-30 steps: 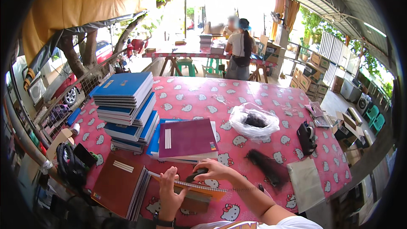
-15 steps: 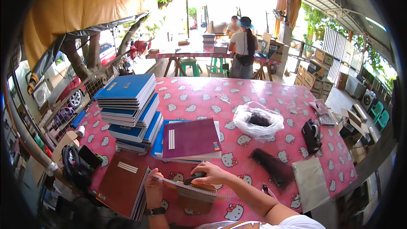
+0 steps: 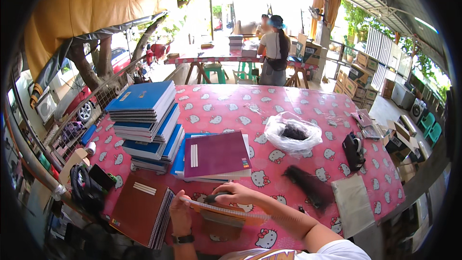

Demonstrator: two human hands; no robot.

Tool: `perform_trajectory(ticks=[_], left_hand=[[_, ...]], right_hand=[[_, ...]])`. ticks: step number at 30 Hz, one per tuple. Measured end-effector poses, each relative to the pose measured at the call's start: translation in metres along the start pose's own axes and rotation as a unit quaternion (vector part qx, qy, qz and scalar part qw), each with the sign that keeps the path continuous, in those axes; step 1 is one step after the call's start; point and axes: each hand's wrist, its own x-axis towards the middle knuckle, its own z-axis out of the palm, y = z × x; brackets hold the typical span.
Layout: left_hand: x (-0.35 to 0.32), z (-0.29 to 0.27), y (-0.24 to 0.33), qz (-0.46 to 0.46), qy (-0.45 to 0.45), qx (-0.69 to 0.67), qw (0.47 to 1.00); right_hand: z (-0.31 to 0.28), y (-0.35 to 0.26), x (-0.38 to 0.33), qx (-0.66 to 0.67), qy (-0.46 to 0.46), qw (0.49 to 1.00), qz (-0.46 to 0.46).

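Note:
Near the table's front edge, my left hand (image 3: 182, 216) grips one end of an orange-covered notebook (image 3: 255, 218) stood on its edge. A thin spiral coil runs along its upward edge. My right hand (image 3: 231, 194) is closed around a dark, rounded object (image 3: 216, 197) at the notebook's far side; its exact kind is hidden by my fingers. Left of my left hand lie brown spiral notebooks (image 3: 139, 207). Beyond my hands, a maroon notebook (image 3: 219, 153) rests on blue and white ones.
Tall stacks of blue spiral notebooks (image 3: 144, 98) stand at the left. To the right are a white plastic bag (image 3: 308, 147) holding black coils, a loose bundle of black coils (image 3: 308, 188), a black pouch (image 3: 353, 154) and clear plastic sheets (image 3: 353, 204). Two people stand at a far table (image 3: 192, 61).
The notebook has tipped so more of its orange cover shows, and its right end has shifted. My right hand has moved slightly left with the dark object; my left hand still grips the notebook.

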Motion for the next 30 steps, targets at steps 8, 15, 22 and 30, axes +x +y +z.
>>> perform_trajectory(ticks=[8, 15, 22, 30], left_hand=[[-0.002, -0.001, -0.005, -0.014, -0.026, -0.044, 0.999], [-0.005, 0.008, 0.005, -0.042, 0.015, -0.055, 0.997], [-0.006, 0.011, 0.006, -0.061, 0.004, -0.074, 0.995], [-0.008, -0.001, 0.000, -0.002, 0.001, 0.058, 0.998]], right_hand=[[-0.005, -0.003, 0.010, 0.019, -0.011, 1.000, -0.018], [0.003, -0.016, 0.022, 0.014, 0.022, 0.994, -0.105], [0.007, -0.028, 0.009, 0.005, 0.037, 0.995, -0.089], [0.010, -0.010, 0.011, -0.097, 0.069, 0.993, -0.012]])
